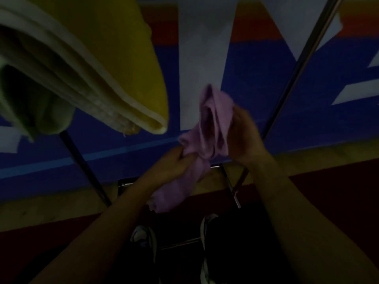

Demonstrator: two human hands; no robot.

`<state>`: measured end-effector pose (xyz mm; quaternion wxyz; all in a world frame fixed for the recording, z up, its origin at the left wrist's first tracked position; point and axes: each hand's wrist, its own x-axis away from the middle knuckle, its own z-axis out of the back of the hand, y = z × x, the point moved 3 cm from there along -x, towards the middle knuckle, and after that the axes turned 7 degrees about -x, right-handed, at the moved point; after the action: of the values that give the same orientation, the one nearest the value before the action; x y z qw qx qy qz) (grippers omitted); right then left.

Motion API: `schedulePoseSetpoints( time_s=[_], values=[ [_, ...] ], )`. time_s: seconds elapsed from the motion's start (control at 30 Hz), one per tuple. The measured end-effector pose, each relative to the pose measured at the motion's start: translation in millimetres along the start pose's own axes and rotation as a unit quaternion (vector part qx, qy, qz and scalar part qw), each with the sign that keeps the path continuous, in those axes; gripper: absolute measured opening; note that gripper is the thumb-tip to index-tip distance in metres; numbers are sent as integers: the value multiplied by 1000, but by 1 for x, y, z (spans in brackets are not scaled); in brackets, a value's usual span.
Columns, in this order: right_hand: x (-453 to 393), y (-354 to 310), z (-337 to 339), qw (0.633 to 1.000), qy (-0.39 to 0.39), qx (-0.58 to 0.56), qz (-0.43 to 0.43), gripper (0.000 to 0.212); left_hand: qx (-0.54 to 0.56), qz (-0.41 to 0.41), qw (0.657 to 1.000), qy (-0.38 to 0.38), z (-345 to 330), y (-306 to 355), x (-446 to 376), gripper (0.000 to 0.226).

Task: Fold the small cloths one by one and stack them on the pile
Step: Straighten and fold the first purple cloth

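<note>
A: Pink cloth (207, 136) up in the air, bunched between both hands! Left hand (174, 162) curled tight round its lower part, tail dangling below the wrist

B: And the right hand (244, 134) cups the upper part, fingers bent round the fabric. Looks like a hunt for the edges, to shake it flat for folding

A: The pile (98, 78)?

B: Up and left of the left hand, well apart. Yellow and pale folded towels hanging over, a green cloth (34, 107) beside them
</note>
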<state>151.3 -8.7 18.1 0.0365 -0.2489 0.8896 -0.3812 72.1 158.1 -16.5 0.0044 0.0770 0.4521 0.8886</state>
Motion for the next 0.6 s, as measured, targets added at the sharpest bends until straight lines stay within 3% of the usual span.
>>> schedulePoseSetpoints(
  time_s=[0.03,0.1,0.2,0.37,0.43,0.5,0.6],
  values=[
    [-2,11,4,994,45,98,-31,53,89,14,996,23,5,0,0,30],
    [2,34,6,947,79,285,-127,74,211,47,975,51,11,-5,-4,23],
    [11,50,-4,912,32,336,-235,99,289,96,951,60,19,-7,-11,20],
    [-4,54,-7,862,9,494,-110,68,328,128,934,60,30,-9,-15,32],
    [-7,47,-4,868,12,492,-70,52,318,107,941,50,33,-11,-12,35],
    [-5,42,-3,871,-6,488,-45,39,266,89,959,45,37,-14,-9,39],
    [-3,42,-1,870,-9,494,0,37,142,68,984,79,48,-12,-3,36]
  ],
)
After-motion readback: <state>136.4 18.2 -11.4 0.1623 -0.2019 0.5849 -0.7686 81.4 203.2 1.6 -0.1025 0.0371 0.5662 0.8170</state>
